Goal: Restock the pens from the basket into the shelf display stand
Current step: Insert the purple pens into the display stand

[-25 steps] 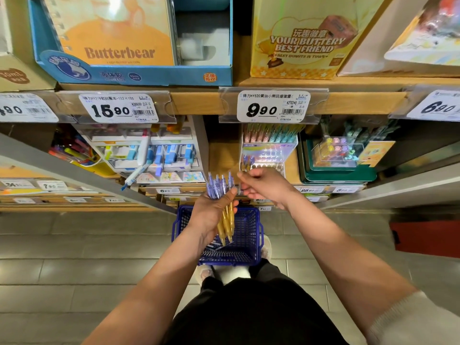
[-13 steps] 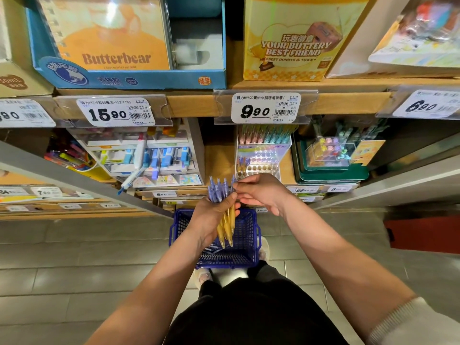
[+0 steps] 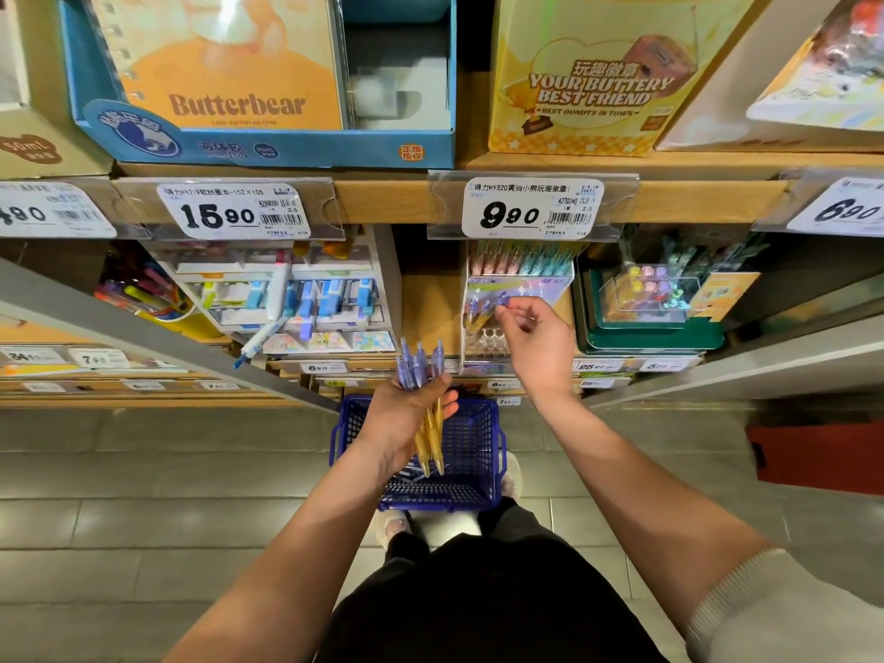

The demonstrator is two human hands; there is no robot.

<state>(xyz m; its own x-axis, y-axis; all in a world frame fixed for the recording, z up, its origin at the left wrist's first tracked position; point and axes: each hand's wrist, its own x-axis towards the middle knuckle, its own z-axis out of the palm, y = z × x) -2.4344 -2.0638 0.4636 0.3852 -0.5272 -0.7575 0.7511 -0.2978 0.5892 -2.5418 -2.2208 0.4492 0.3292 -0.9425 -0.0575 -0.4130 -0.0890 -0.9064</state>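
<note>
Wooden shop shelving [image 3: 382,203] hung with price tags faced the person; the clear display stand [image 3: 526,282] sat on the lower shelf beneath the 9.90 tag. Right hand [image 3: 540,346] was at the stand's front, thumb and forefinger pinching what looked like a single pen [image 3: 495,306] by its purple end. Left hand [image 3: 406,418] gripped the remaining pens [image 3: 421,370], fingers curled round them, above the blue basket [image 3: 473,476] on the floor. Purple ends pointed toward the shelf, yellow barrels toward the body. This bundle lay below and left of the right fingers, well apart; the right hand was nearer the stand and would probably draw back for the next pen.
</note>
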